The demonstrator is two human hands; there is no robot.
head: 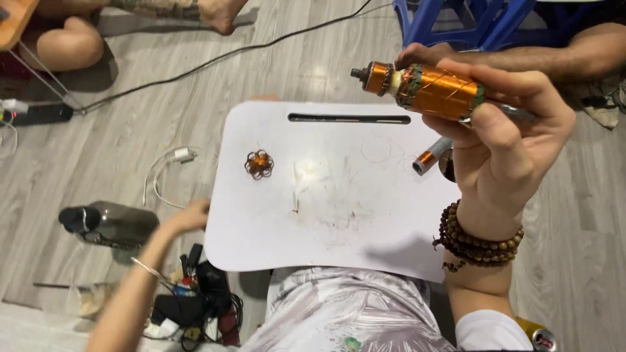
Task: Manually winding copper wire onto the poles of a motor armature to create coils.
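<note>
My right hand (502, 137) is raised above the right side of the small white table (326, 215) and grips a motor armature (424, 88) wound with copper wire, its shaft pointing left. My left hand (189, 215) reaches down past the table's left edge toward the floor, fingers curled; what it touches is hidden. A small coil of copper wire (259, 164) lies on the table's left part. A second copper-wound piece with a grey tube (430, 156) lies at the right edge, partly behind my right hand.
On the floor at left are a dark power tool (107, 225), a white cable (169, 169), a black cord (248, 49) and a heap of tools and wires (195, 300). Another person's leg (65, 39) and foot are at top left, blue stools (469, 23) at top right.
</note>
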